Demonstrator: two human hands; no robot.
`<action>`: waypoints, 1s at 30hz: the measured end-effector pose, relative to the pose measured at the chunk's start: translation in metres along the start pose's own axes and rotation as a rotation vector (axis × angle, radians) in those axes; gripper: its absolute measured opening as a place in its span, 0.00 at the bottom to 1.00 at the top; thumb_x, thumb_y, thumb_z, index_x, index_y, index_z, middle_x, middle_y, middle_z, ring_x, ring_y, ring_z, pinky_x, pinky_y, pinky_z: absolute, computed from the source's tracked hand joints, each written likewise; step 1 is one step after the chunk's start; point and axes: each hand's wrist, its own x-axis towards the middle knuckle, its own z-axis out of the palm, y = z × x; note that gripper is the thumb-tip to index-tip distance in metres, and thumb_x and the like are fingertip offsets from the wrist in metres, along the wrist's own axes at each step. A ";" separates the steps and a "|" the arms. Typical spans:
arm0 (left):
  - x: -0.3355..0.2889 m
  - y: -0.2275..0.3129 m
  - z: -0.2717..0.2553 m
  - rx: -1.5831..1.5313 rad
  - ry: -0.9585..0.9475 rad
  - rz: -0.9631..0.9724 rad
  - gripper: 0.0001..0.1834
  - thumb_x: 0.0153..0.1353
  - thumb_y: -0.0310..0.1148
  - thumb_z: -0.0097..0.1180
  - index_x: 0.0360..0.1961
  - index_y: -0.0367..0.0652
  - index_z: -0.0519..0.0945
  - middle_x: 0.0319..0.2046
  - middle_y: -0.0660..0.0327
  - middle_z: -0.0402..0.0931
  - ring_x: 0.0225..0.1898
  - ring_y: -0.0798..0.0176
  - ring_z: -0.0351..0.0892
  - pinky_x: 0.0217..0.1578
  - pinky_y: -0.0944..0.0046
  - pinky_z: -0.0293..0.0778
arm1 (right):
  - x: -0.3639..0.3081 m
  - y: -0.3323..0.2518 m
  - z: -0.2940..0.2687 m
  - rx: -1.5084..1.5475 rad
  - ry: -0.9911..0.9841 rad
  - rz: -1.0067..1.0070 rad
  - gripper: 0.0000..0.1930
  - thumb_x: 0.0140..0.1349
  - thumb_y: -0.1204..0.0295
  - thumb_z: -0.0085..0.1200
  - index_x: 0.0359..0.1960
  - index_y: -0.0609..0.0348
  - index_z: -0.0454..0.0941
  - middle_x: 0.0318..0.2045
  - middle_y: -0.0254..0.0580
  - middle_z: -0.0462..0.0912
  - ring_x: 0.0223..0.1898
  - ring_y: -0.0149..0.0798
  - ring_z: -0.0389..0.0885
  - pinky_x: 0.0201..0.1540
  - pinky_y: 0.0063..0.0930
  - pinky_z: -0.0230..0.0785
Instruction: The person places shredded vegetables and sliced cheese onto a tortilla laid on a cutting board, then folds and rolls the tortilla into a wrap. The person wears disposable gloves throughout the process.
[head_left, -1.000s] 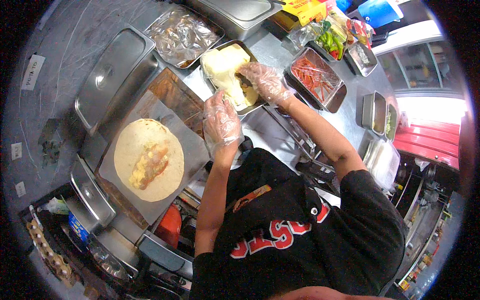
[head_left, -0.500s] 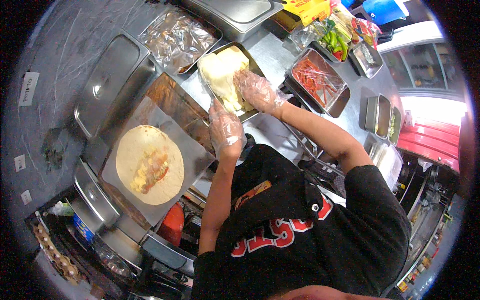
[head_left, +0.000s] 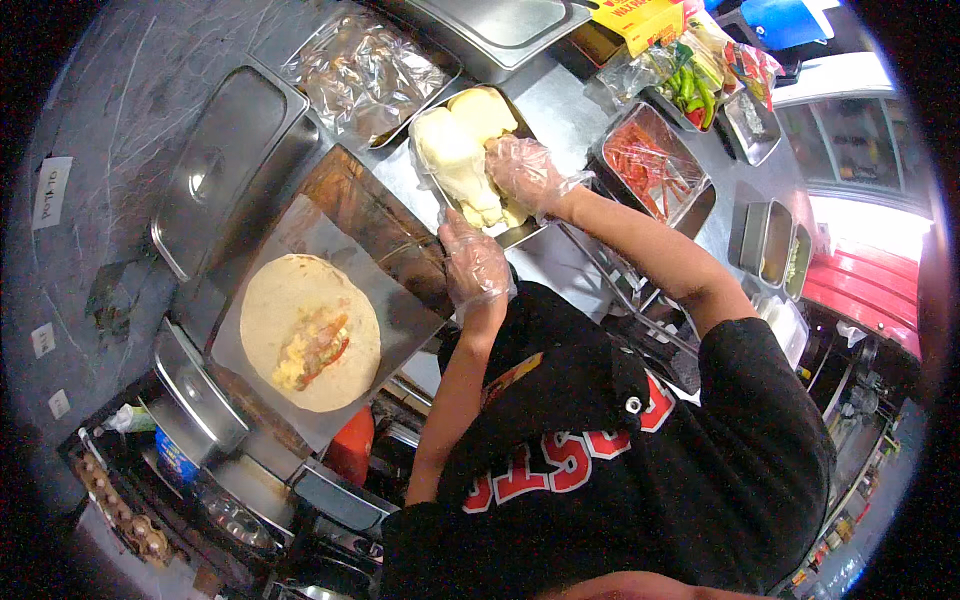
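Head view: gloved right hand grips pale soft cheese; left hand open, empty.

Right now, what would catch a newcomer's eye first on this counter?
First, the open tortilla with a strip of filling, lying flat on a sheet of paper at the left of the counter. Next, the right hand in a clear glove, reaching into the metal tray of pale yellow blocks at top centre. The gloved left hand rests by that tray's near edge.
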 end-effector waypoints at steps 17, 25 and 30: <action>0.001 0.000 -0.004 0.007 0.085 -0.157 0.26 0.64 0.30 0.49 0.63 0.32 0.68 0.59 0.41 0.68 0.61 0.40 0.66 0.63 0.49 0.63 | -0.007 0.046 -0.039 0.474 -0.193 0.160 0.12 0.55 0.64 0.61 0.37 0.58 0.83 0.29 0.45 0.85 0.30 0.43 0.84 0.35 0.38 0.75; 0.119 0.036 -0.050 0.210 0.286 0.485 0.26 0.57 0.30 0.59 0.58 0.39 0.74 0.48 0.49 0.76 0.51 0.48 0.77 0.54 0.50 0.73 | -0.059 0.001 -0.047 0.870 -0.023 0.578 0.17 0.61 0.63 0.57 0.48 0.61 0.82 0.35 0.49 0.87 0.37 0.41 0.86 0.43 0.36 0.76; 0.165 0.047 -0.031 0.475 -0.088 0.301 0.27 0.50 0.42 0.68 0.50 0.42 0.79 0.46 0.52 0.80 0.51 0.51 0.79 0.52 0.52 0.75 | -0.050 -0.023 -0.048 0.858 0.086 0.669 0.16 0.60 0.68 0.53 0.47 0.61 0.81 0.36 0.61 0.84 0.40 0.57 0.85 0.45 0.46 0.76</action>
